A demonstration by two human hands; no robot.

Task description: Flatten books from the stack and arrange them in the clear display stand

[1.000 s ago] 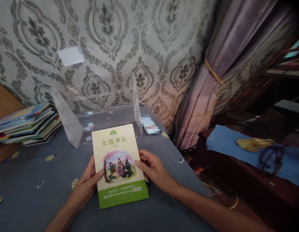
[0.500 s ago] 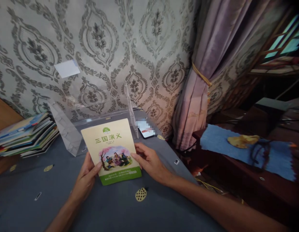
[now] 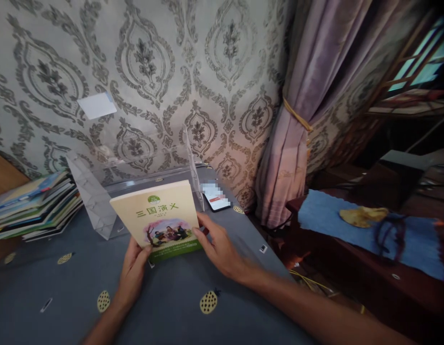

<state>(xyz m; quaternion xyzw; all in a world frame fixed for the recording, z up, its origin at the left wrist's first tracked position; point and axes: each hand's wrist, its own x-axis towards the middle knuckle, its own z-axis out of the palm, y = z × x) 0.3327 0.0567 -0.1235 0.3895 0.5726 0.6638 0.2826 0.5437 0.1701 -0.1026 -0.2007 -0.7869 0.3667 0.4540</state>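
A cream book [image 3: 160, 215] with a green band and a picture of people under a pink tree is held by both hands above the cloth-covered table. My left hand [image 3: 134, 266] grips its lower left edge, thumb on the front cover. On the right edge my right hand [image 3: 215, 242] closes with its thumb on the cover; the fingers behind are partly hidden. The book tilts back, its top page edge showing. Just beyond it stands a clear plastic rack [image 3: 90, 196] with upright side panels, partly covered by the book.
A stack of books [image 3: 35, 206] lies at the left. Right of the rack rests a phone [image 3: 216, 196] with a lit screen. A tied curtain [image 3: 290, 143] hangs by the patterned wall. At the right, a blue cloth [image 3: 322, 215] lies on a dark red surface.
Both hands have tipped the book's top edge away, so its cover looks shorter and the top page edge shows. The left hand has shifted slightly right and lower. The view has moved slightly.
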